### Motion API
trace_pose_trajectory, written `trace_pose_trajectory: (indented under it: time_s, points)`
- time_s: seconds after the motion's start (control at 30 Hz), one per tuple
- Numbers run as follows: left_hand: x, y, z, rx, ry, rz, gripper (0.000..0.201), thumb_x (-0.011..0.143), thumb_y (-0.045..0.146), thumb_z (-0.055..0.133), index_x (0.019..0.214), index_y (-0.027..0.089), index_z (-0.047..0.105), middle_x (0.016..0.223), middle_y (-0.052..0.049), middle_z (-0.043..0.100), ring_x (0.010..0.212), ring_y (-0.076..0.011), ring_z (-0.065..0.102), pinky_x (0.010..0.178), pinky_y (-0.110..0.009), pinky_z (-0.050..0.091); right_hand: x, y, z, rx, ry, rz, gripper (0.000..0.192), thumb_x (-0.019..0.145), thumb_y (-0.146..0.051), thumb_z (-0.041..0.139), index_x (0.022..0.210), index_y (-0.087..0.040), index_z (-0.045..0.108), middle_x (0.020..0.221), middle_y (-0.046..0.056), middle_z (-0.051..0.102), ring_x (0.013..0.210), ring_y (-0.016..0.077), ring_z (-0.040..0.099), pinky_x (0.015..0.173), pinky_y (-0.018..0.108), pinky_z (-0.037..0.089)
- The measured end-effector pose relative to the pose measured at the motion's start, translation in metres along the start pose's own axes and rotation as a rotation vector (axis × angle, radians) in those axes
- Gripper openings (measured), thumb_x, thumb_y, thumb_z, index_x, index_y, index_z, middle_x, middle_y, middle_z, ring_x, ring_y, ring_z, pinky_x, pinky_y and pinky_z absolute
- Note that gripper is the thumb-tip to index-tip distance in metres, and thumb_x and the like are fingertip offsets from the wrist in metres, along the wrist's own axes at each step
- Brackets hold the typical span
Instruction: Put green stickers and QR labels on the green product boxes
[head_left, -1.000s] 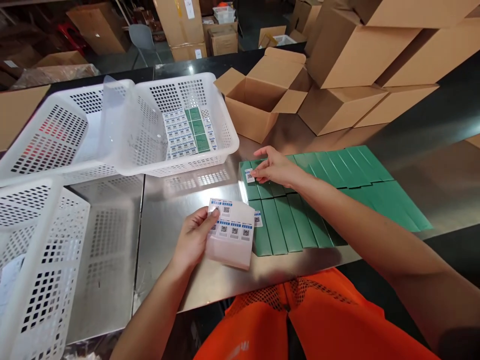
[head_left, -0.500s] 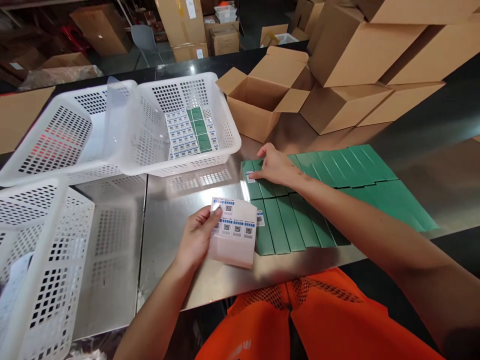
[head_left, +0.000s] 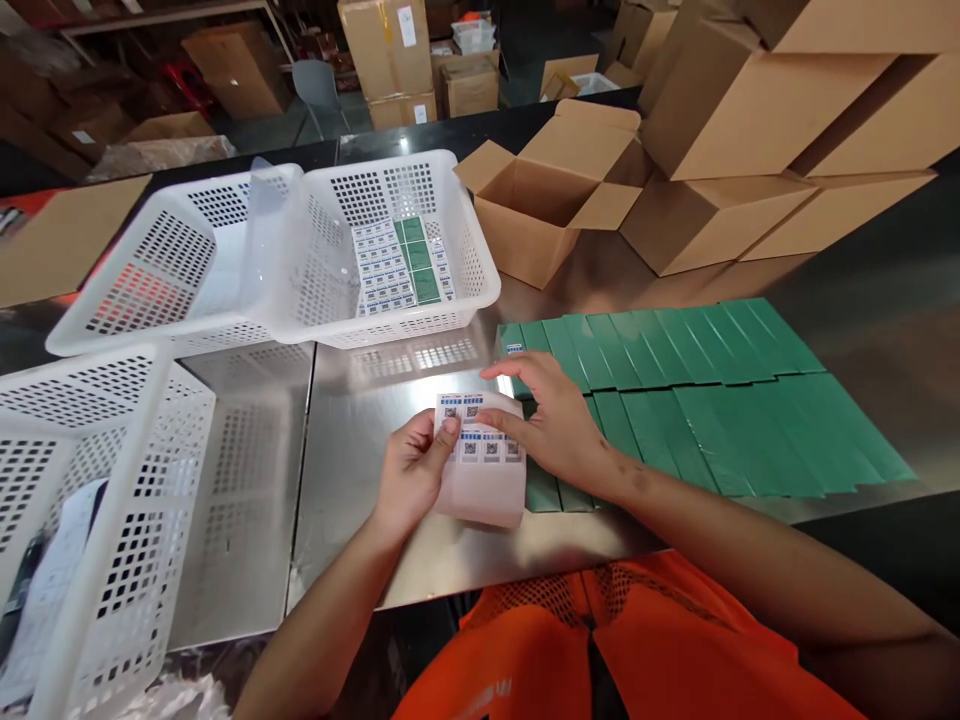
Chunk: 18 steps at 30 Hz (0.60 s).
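Three white baskets on the desk (head_left: 360,560): near-left one (head_left: 90,500) holds something pale, can't tell what; far-left one (head_left: 172,260) shows no clear contents; third (head_left: 390,250) has labelled green boxes packed flat, count unreadable. Left hand (head_left: 412,470) pinches the label sheet (head_left: 484,465) by its left edge, thumb on top, fingers underneath, holding it just above the desk's near middle. Sheet looks thin, light and floppy with a slick backing, so best gripped at an edge and kept bent a little for stiffness; labels should peel from a corner and will probably stick to skin or fold on themselves if handled carelessly. About five QR labels visible on it in two rows, some covered by fingers. Right hand (head_left: 555,420) is loosely spread, fingertips resting on the sheet's right side over the labels, nothing pinched that I can see. Right of that, flat green boxes (head_left: 675,390) lie overlapped in two rows, roughly ten showing in the back row, front row partly hidden by the arm; light card, creases easily. One label (head_left: 514,349) shows on the leftmost back box. Behind: one open carton (head_left: 540,200), several closed ones (head_left: 750,130) stacked.
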<state>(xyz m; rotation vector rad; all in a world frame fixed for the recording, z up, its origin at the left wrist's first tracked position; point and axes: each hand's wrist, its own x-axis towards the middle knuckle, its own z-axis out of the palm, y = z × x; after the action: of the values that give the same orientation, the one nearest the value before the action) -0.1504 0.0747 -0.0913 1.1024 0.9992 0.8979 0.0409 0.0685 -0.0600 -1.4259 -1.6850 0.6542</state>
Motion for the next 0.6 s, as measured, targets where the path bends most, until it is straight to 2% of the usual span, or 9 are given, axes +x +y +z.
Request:
trace_pose_trajectory:
  time_s: [0.07, 0.17, 0.27, 0.37, 0.43, 0.5, 0.53, 0.6]
  points:
    - [0.0, 0.001, 0.0, 0.017, -0.004, 0.015, 0.035, 0.086, 0.052, 0.069, 0.094, 0.018, 0.075, 0.079, -0.003, 0.074, 0.066, -0.0174, 0.063, 0.062, -0.025, 0.047, 0.0, 0.0, 0.001, -0.02, 0.04, -0.048, 0.03, 0.085, -0.034, 0.073, 0.113, -0.026, 0.066, 0.1, 0.003, 0.072, 0.103, 0.0243, 0.065, 0.094, 0.042, 0.049]
    - [-0.001, 0.001, -0.001, 0.047, 0.009, 0.031, 0.034, 0.086, 0.052, 0.069, 0.09, 0.019, 0.075, 0.075, -0.002, 0.071, 0.064, -0.0162, 0.06, 0.061, -0.025, 0.045, 0.0, -0.003, 0.001, 0.046, -0.062, -0.002, 0.035, 0.088, -0.028, 0.068, 0.122, -0.028, 0.061, 0.089, 0.0, 0.073, 0.099, 0.022, 0.067, 0.089, 0.038, 0.051]
    - [-0.001, -0.001, -0.004, 0.044, 0.033, 0.03, 0.04, 0.086, 0.056, 0.067, 0.079, 0.017, 0.073, 0.065, 0.0, 0.065, 0.058, -0.0143, 0.053, 0.057, -0.025, 0.04, 0.0, -0.005, 0.002, 0.06, -0.12, 0.039, 0.028, 0.087, -0.029, 0.07, 0.115, -0.029, 0.064, 0.086, -0.001, 0.074, 0.1, 0.0224, 0.068, 0.086, 0.037, 0.052]
    - [0.001, -0.004, -0.005, -0.003, 0.062, -0.003, 0.046, 0.085, 0.058, 0.066, 0.067, 0.016, 0.068, 0.058, 0.001, 0.058, 0.054, -0.0126, 0.047, 0.053, -0.025, 0.034, -0.004, -0.002, 0.006, -0.001, -0.04, -0.09, 0.004, 0.089, -0.028, 0.069, 0.093, -0.028, 0.069, 0.091, 0.0, 0.074, 0.099, 0.022, 0.066, 0.094, 0.042, 0.049]
    - [0.003, -0.004, -0.005, -0.046, 0.069, -0.049, 0.045, 0.083, 0.057, 0.069, 0.066, 0.016, 0.067, 0.056, 0.002, 0.056, 0.052, -0.0114, 0.045, 0.053, -0.024, 0.033, -0.008, 0.0, 0.008, -0.043, 0.032, -0.245, 0.011, 0.091, -0.027, 0.065, 0.083, -0.029, 0.071, 0.098, 0.002, 0.074, 0.103, 0.0226, 0.064, 0.098, 0.045, 0.047]
    - [0.005, -0.004, -0.004, -0.09, 0.077, -0.095, 0.042, 0.081, 0.055, 0.072, 0.066, 0.016, 0.067, 0.055, 0.003, 0.056, 0.05, -0.0106, 0.044, 0.052, -0.024, 0.032, -0.009, 0.001, 0.004, -0.034, 0.021, -0.359, 0.016, 0.093, -0.027, 0.062, 0.08, -0.03, 0.071, 0.098, 0.001, 0.074, 0.103, 0.0224, 0.062, 0.097, 0.045, 0.047]
    - [0.006, -0.003, -0.004, -0.109, 0.08, -0.117, 0.041, 0.08, 0.055, 0.073, 0.067, 0.016, 0.068, 0.056, 0.003, 0.057, 0.05, -0.0108, 0.045, 0.051, -0.024, 0.033, -0.006, 0.002, -0.001, -0.008, -0.001, -0.363, 0.016, 0.093, -0.027, 0.061, 0.081, -0.03, 0.071, 0.096, 0.0, 0.074, 0.101, 0.0217, 0.063, 0.096, 0.044, 0.048]
    - [0.007, -0.002, -0.004, -0.134, 0.083, -0.152, 0.04, 0.079, 0.056, 0.074, 0.071, 0.016, 0.07, 0.057, 0.002, 0.06, 0.05, -0.0122, 0.049, 0.051, -0.024, 0.035, 0.005, 0.007, -0.017, 0.071, 0.012, -0.255, 0.011, 0.093, -0.027, 0.061, 0.085, -0.029, 0.069, 0.092, -0.001, 0.073, 0.096, 0.0202, 0.064, 0.091, 0.04, 0.05]
